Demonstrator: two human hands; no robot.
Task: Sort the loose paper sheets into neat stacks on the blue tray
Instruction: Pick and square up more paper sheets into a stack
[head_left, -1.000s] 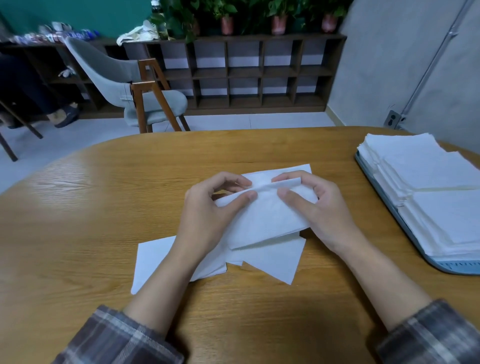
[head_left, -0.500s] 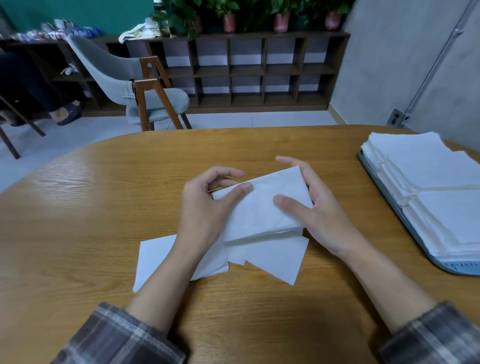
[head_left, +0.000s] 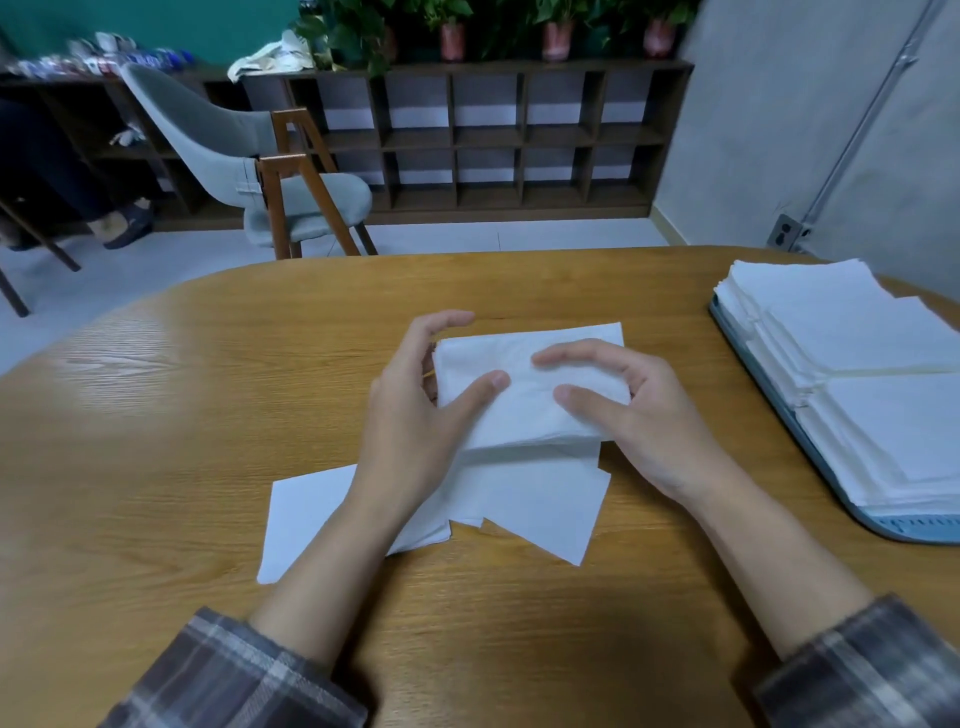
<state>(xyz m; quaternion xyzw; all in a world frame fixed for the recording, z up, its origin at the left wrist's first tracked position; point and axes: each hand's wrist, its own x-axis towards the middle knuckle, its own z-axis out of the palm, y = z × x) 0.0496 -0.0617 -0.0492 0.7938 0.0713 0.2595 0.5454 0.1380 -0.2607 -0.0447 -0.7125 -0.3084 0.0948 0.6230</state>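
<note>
A small bundle of white paper sheets (head_left: 524, 387) is held just above the wooden table, in the middle of the view. My left hand (head_left: 415, 415) grips its left end, thumb lying on top and fingers curled at the far left corner. My right hand (head_left: 644, 421) holds its right end, thumb and fingers curved over the top. Under the bundle lie loose white sheets (head_left: 540, 501), fanned out unevenly, one reaching left past my left wrist. The blue tray (head_left: 750, 364) sits at the right edge of the table and carries neat white stacks (head_left: 852, 332).
The round wooden table (head_left: 208, 415) ends at a curved far edge. Beyond it stand a grey chair with wooden legs (head_left: 270, 171) and a low dark shelf unit (head_left: 493, 140) with potted plants. A grey wall runs behind the tray.
The top sheet's folded flap is now flat and the bundle looks squared. My right fingers moved from the far edge onto the top. My left hand kept its grip.
</note>
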